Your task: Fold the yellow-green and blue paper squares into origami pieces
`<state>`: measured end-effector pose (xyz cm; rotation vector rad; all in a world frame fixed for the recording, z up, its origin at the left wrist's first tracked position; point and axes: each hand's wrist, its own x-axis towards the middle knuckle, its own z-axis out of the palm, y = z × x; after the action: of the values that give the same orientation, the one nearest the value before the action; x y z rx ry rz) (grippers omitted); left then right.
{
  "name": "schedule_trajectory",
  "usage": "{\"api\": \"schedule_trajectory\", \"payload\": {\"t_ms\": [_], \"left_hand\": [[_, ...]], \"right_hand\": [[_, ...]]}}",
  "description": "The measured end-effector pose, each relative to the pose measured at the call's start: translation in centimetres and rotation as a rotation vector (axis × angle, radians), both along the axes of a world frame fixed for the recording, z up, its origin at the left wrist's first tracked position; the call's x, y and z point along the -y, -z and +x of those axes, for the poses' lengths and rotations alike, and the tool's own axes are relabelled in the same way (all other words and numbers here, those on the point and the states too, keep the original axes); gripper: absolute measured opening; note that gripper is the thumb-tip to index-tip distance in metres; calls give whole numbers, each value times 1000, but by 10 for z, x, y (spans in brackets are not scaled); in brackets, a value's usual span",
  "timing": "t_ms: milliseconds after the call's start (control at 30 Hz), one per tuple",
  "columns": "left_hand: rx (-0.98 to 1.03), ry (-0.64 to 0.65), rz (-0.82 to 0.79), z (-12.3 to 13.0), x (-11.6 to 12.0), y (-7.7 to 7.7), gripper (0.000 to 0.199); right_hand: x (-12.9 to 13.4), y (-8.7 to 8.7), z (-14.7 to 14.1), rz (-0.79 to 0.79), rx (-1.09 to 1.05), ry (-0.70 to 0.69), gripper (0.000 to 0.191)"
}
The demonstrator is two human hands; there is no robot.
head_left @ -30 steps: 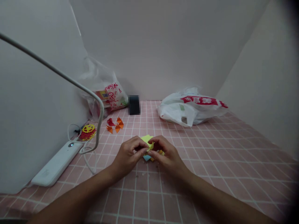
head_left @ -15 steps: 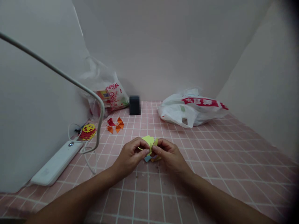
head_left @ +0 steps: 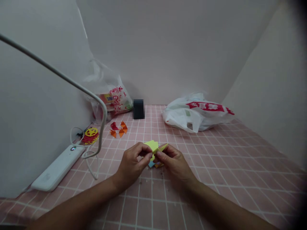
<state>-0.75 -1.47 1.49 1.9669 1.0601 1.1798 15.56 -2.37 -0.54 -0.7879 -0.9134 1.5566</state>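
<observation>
My left hand (head_left: 136, 158) pinches a small piece of yellow paper (head_left: 163, 147) between thumb and fingers, close above the table. From the other side my right hand (head_left: 175, 159) grips the same piece, which looks folded and tilts up at its right end. More yellow paper (head_left: 151, 145) shows just behind the fingertips; whether it is joined to the held piece I cannot tell. Beneath the hands lie blue paper (head_left: 151, 164) and orange-yellow paper (head_left: 158, 165), partly hidden by the fingers.
Several folded orange paper pieces (head_left: 121, 131) and a red one (head_left: 114, 126) lie further back. Left are gear-edged yellow and red cutouts (head_left: 91, 135), a white power strip (head_left: 57, 167) and a cable (head_left: 59, 74). Plastic bags (head_left: 120, 99) (head_left: 199, 111) and a blurred dark box (head_left: 138, 109) stand behind.
The yellow paper between my fingertips has turned from nearly upright to slanting rightward. Both hands have hardly shifted, and their pinch is kept.
</observation>
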Motion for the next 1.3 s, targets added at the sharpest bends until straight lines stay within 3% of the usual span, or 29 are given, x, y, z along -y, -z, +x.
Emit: {"api": "schedule_trajectory", "payload": {"t_ms": [233, 400, 533, 1000, 1300], "left_hand": [[21, 25, 60, -1, -1, 1, 7], [-10, 12, 156, -2, -2, -1, 10], [-69, 19, 188, -3, -2, -4, 10], [54, 44, 101, -4, -4, -4, 8], [2, 98, 226, -6, -5, -6, 5]], "right_hand": [[-1, 0, 2, 59, 22, -4, 19], [-2, -4, 6, 230, 89, 71, 28], [-1, -9, 12, 403, 325, 53, 6], [-1, -14, 16, 522, 399, 142, 7], [2, -16, 17, 712, 575, 203, 12]]}}
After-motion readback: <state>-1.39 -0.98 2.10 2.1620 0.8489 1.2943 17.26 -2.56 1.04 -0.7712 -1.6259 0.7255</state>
